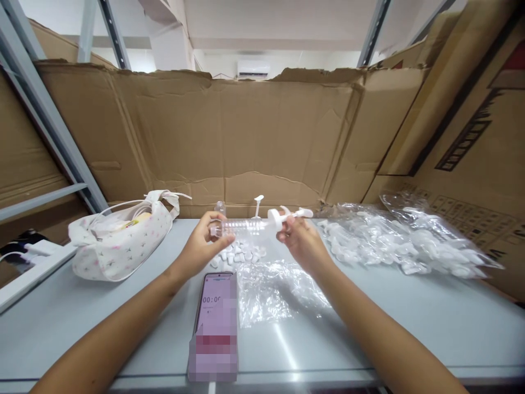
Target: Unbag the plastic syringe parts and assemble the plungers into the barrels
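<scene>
My left hand (205, 236) is closed around the left end of a clear ribbed plastic barrel (246, 226), held level above the table. At its right end sits a round white cap (274, 219), with a white stem and handle (302, 213) reaching right. My right hand (302, 241) grips this white plunger part from below with bent fingers. The whole resembles a large syringe. Below and behind my left hand lie several small white plastic pieces (241, 253). Beneath both hands spreads a clear plastic bag (268, 290), crumpled on the table.
A phone (216, 323) showing a timer lies at the front. Clear bags of white parts (394, 241) are piled on the right. A patterned cloth pouch (118, 246) stands left. At the back, a white T-topped piece (258, 205) stands before a cardboard wall (254, 131).
</scene>
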The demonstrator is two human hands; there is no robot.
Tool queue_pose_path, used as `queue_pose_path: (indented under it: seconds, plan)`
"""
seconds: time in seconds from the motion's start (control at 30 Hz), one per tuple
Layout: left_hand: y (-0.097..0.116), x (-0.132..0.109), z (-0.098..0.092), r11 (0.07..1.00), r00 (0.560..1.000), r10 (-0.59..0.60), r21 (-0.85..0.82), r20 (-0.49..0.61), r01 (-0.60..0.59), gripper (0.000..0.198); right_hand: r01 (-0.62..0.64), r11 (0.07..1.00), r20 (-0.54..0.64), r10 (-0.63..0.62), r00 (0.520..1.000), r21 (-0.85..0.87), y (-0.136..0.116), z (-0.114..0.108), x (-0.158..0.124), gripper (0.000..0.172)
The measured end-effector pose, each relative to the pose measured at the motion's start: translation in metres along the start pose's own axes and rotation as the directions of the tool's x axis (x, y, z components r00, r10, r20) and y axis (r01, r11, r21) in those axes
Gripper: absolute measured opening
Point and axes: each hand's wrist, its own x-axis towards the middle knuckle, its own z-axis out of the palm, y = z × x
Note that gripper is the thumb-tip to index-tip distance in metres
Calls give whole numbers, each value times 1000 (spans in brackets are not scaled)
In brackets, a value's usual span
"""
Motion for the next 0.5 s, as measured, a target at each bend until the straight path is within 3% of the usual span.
queue_pose_path:
  seconds: [0.1,0.17,0.23,0.3,0.37,0.5]
  plan:
    - [-10,13,-11,995,996,17,99,-87,-8,34,97,988,-102,-109,989,-120,-5,-21,22,30]
    - [-18,24,-16,936,994,60,352,-93,-23,36,72,904,-132,-140,981,-421,-4,-38,39,39]
    - [-26,36,-18,780,993,118,620,-15,-83,38,14,841,-150,-113,982,-541,4,-54,56,39]
    - [-35,49,-14,609,985,154,778,78,-156,35,-50,774,-182,-84,980,-631,16,-66,70,31]
    - [-44,62,-6,531,980,156,826,126,-191,36,-113,699,-217,-62,974,-706,29,-73,83,25]
    - [-62,84,10,523,981,180,838,72,-157,41,-157,600,-214,-23,977,-784,50,-75,98,20]
